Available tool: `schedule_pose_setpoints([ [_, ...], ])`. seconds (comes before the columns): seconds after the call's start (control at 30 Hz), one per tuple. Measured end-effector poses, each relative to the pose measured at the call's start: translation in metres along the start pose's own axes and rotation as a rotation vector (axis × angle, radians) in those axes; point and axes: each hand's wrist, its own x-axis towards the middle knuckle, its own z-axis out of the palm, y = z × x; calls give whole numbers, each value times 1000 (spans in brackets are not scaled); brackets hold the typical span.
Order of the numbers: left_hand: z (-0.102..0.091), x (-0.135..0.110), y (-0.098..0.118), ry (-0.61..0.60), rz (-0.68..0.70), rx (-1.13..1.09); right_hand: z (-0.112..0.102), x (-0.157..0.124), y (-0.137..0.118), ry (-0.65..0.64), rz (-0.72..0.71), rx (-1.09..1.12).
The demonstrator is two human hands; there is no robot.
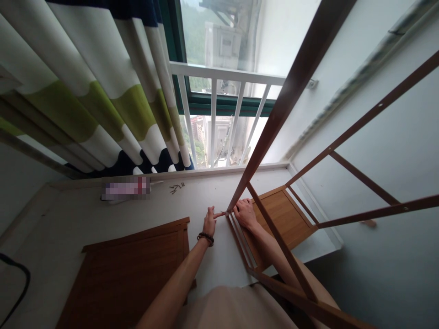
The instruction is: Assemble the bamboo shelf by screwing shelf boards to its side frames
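Note:
A brown metal shelf frame (274, 114) stands tilted on the white floor by the window, its long bars running up past my head. My left hand (209, 220), with a dark bead bracelet on the wrist, points its forefinger at the frame's lower corner and touches it; the other fingers are curled. My right hand (244, 212) is closed around the same corner from the right side. A wooden shelf board (284, 219) sits inside the frame, under my right forearm.
A second brown wooden panel (137, 269) lies flat on the floor at lower left. Small loose screws (176, 188) lie near the window sill. A striped curtain (96, 91) hangs left; a white window railing (219, 109) is ahead. A black cable (20, 283) runs at far left.

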Motion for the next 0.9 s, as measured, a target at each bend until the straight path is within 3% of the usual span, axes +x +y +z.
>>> schedule_pose_setpoints([
  [0.27,-2,3,10,-61,164,58,0,0,1,-13,2,-4],
  [0.47,4,5,2,22,13,35,-1,0,0,-24,6,-7],
  [0.67,7,5,11,-25,161,-73,-4,0,-2,-22,4,-16],
  [0.9,6,-8,-13,-48,53,16,-4,1,-2,-34,11,-6],
])
